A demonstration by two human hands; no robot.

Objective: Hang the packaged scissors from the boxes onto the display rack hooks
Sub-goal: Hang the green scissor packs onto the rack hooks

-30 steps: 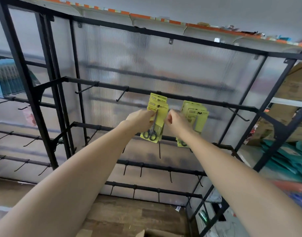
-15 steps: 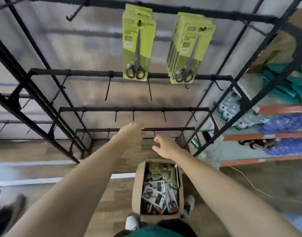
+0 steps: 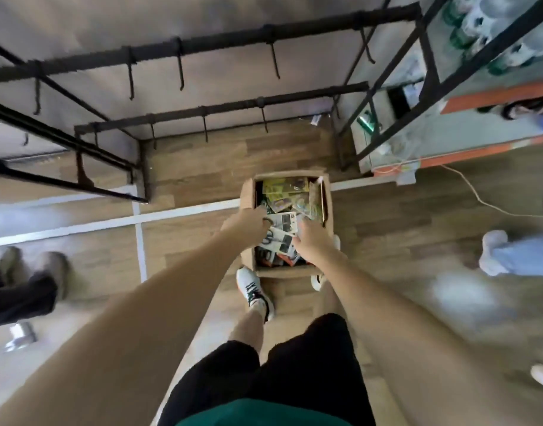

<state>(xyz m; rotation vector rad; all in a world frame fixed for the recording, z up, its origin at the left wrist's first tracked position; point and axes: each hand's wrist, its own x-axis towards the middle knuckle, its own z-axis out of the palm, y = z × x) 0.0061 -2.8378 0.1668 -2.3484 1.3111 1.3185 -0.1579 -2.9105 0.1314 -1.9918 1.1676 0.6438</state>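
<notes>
We take the open cardboard box (image 3: 247, 192) on the wooden floor as our landmark. Inside it lie mixed packaged scissors (image 3: 285, 187), yellow-green cards toward its far end and white cards nearer us. Our left hand (image 3: 248, 224) reaches in over the box's left wall, fingers curled down at a white scissors pack (image 3: 282, 222); we cannot tell whether it grips it. Our right hand (image 3: 312, 241) hovers over the near right part of the box, fingers bent onto the same pile, grip unclear. Beyond the box stands the black display rack (image 3: 227, 106), its low hooks bare.
</notes>
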